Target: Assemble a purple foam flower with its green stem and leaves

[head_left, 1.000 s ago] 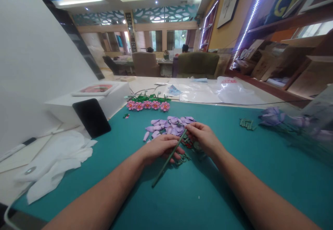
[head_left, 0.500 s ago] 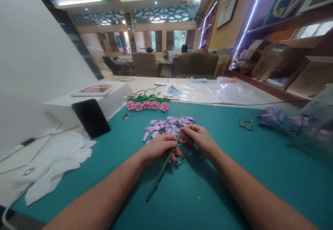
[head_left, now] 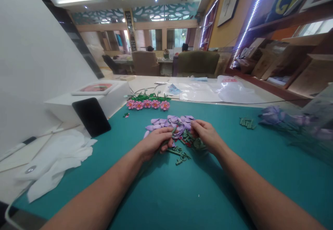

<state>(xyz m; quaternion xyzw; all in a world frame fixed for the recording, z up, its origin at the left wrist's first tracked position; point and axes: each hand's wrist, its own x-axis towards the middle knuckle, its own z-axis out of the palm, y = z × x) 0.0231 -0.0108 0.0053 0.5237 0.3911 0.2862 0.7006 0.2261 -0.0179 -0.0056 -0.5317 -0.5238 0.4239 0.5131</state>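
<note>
My left hand [head_left: 159, 140] is closed around a green plastic flower stem [head_left: 173, 130], whose tip shows past the fingers; its lower end is smeared by motion. To the right, my right hand [head_left: 204, 133] is closed with thumb and fingertips pinched together, and anything between them is too small to make out. Purple petal pieces [head_left: 158, 121] lie heaped just beyond both hands. Under and beside the right hand is a pile of dark green leaf pieces [head_left: 198, 143] with small red parts. Small green connector pieces [head_left: 179, 161] lie between the hands on the green mat [head_left: 166, 195].
Pink toy flowers [head_left: 147, 104] with green leaves lie at the mat's back edge. A black phone [head_left: 91, 117] leans against a white box [head_left: 117, 96]. At right are short green pieces [head_left: 247, 122] and purple flowers [head_left: 273, 115] by clear plastic. White crumpled wrap [head_left: 59, 157] lies left.
My left hand has turned, and the stem has swung from pointing toward me to lying along the forearm. My right hand has shifted slightly right, away from the left one.
</note>
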